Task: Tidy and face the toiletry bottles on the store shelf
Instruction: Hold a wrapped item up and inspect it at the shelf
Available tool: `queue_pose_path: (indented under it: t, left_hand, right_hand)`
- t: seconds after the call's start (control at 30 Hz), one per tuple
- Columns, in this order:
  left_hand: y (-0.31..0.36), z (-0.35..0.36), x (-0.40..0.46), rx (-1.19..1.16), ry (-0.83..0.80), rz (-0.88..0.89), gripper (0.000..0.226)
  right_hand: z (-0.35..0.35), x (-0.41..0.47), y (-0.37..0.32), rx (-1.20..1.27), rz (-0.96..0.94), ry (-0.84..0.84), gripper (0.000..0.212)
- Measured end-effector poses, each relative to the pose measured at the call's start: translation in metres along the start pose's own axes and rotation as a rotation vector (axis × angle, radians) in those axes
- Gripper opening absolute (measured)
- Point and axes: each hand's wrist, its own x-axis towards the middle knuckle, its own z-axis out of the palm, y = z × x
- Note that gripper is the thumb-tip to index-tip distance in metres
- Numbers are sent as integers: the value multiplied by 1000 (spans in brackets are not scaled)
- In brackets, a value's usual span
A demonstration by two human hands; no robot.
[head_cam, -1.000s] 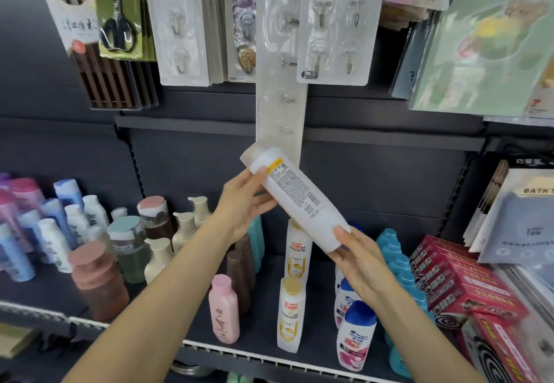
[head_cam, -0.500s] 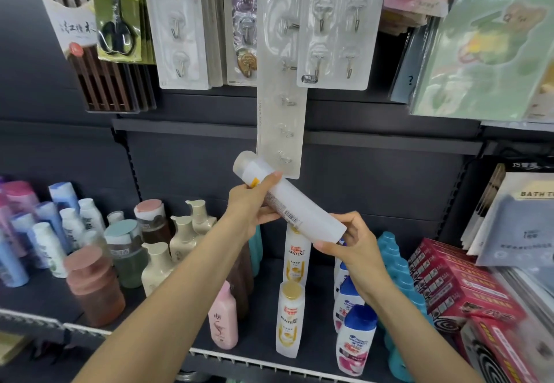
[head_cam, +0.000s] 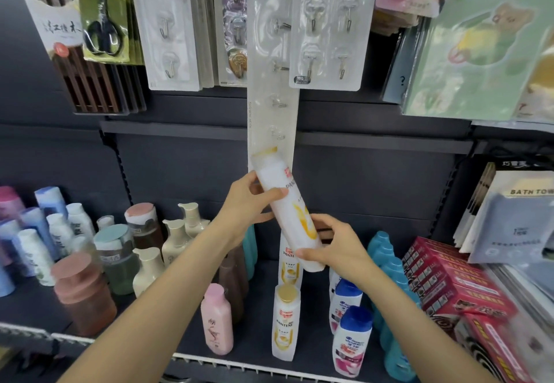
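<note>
I hold a white Pantene bottle with a yellow cap in the air above the dark shelf, tilted with its cap up and to the left. Its front label with the yellow swirl faces me. My left hand grips the upper part near the cap. My right hand grips the bottom end. Below stand two more white Pantene bottles in a row, one behind the other.
A pink bottle and brown bottles stand left of the Pantene row; white-and-blue bottles and teal bottles stand right. Pump bottles and jars fill the left. Red boxes lie far right. Hook packs hang overhead.
I have turned the bottle in my hands: the back label with the barcode faced me before, now the front label does. The bottle also stands steeper.
</note>
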Motion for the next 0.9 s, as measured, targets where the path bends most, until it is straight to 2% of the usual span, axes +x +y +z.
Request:
queue_pose_path:
  t: [0.07,0.17,0.33,0.47,0.57,0.8,0.9]
  left_hand:
    - [5,-5,3,99,74,39,28]
    - [8,-9,4,111,113,19,34]
    - [-1,-7,1,130,81,66,37]
    - [-19,-7,3,357,10,189,43]
    - [-31,-4,7,517,-53,251,45]
    - [-68,6,17,651,-257,206,52]
    - [-87,10,24,820,-315,191,59]
  right_hand:
    - [4,0,4,-102,-21,86,73]
    - [7,0,8,-180,-43,147,75]
    - [11,2,14,-249,-26,87,75]
    - [6,6,27,-143,-8,50,54]
    - [0,8,44,-241,-9,39,42]
    - [-19,3,93,-467,133,-62,40]
    - [-20,0,103,-553,154,-123,43]
